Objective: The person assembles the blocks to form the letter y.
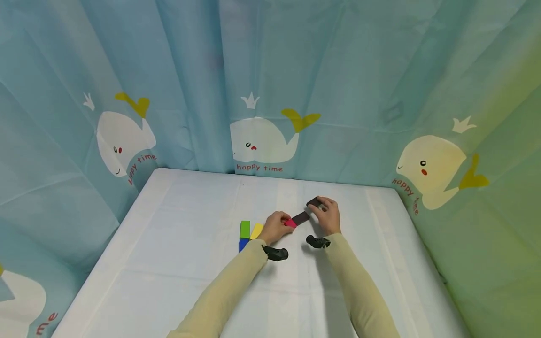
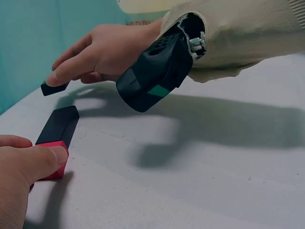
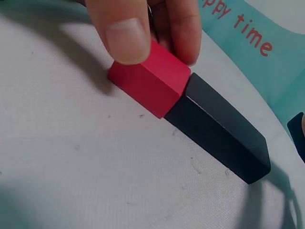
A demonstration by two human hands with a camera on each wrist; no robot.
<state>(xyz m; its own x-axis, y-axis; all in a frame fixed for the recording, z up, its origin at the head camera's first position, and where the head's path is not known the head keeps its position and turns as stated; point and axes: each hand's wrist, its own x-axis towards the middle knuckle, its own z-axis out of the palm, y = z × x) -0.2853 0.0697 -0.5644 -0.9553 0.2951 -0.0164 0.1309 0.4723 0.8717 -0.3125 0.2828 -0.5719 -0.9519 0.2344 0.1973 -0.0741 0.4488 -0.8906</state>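
Red block (image 3: 150,83) first: from the right wrist camera I see it lying on the white table (image 1: 160,286), end to end with a black block (image 3: 217,129), the two touching. The left hand (image 1: 274,228) that I am following has it pinched, thumb on the near side and fingers on the far side, with only the block's width between them.

Over on the other side, my view shows the right hand (image 1: 329,216) with its fingers bent and a second black block (image 2: 55,89) held between thumb and fingertips. That block sits just past the far end of the first, near it but apart; I can't tell whether it touches the tabletop.

To the left of the left hand I have a green block (image 1: 245,229) against a blue block (image 1: 243,244), and a yellow block (image 1: 256,230) partly hidden by that arm. Behind everything hangs a blue-green curtain (image 1: 359,80) printed with white whales (image 1: 264,141).
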